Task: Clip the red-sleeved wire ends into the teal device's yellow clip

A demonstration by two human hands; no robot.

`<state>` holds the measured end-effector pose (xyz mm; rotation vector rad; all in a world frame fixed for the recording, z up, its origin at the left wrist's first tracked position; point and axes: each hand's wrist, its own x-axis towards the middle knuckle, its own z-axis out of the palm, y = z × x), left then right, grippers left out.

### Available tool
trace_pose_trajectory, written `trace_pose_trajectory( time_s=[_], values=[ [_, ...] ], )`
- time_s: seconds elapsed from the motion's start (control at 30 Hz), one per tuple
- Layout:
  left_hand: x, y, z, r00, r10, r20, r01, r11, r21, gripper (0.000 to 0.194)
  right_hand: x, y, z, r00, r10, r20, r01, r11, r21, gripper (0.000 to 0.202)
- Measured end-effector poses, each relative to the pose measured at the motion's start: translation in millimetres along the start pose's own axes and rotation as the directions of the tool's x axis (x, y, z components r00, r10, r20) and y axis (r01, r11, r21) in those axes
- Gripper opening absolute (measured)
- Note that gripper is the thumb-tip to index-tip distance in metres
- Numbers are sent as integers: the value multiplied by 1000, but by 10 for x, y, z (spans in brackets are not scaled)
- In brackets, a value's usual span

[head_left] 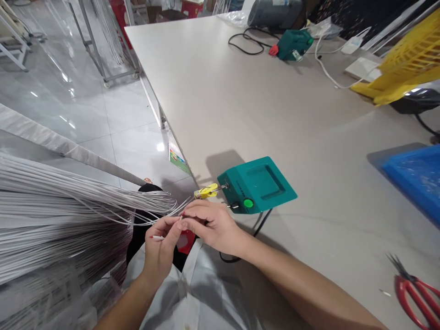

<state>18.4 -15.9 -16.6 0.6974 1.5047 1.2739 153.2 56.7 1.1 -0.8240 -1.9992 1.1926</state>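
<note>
My left hand [161, 240] is closed in a pinch, with a thin white piece with a red tip [157, 237] lying across its fingers. Against it, my right hand [209, 224] pinches at the ends of white cords, its fingertips touching those of the left. A large bundle of white cords [85, 197] runs in from the left to my hands. Just beyond them, a yellow clip [206, 191] sits on the metal rod of a green device [257, 185] with a bright green button. What exactly lies between my fingertips is too small to make out.
Red-handled scissors [417, 298] lie at the lower right of the table [206, 82], below a blue tray [415, 178]. Farther back are a second green device [294, 44], a grey motor [275, 13], cables and a yellow plastic rack [409, 59]. A wheeled metal frame stands on the floor.
</note>
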Motion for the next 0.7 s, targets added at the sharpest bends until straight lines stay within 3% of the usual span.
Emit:
trace_pose_trajectory(
  time_s=[0.13, 0.23, 0.33, 0.4, 0.47, 0.53, 0.7],
  values=[
    [-13, 27, -45, 988, 18, 152, -25, 999, 44, 17, -19, 3, -36, 980, -167, 105, 185, 962, -200, 22],
    [-11, 42, -95, 969, 34, 244, -67, 990, 128, 17, -23, -3, -77, 934, -272, 231, 353, 804, -478, 20],
    [-5, 30, -116, 967, 35, 252, -79, 983, 165, 18, -29, 0, -81, 886, -282, 369, 459, 648, -608, 20],
    [10, 24, -120, 982, 21, 189, -48, 988, 144, 17, -45, -10, -67, 864, -257, 434, 491, 623, -609, 18],
    [38, 31, -128, 996, -7, 93, 1, 998, 65, 17, -67, -43, -56, 853, -261, 452, 495, 680, -541, 15],
    [68, 49, -141, 997, -63, 43, 65, 997, -45, 15, -81, -88, -62, 876, -271, 398, 440, 787, -433, 16],
    [91, 64, -165, 981, -151, 120, 175, 958, -226, 10, -27, -118, -169, 990, -124, 68, 138, 950, -281, 21]
  ],
)
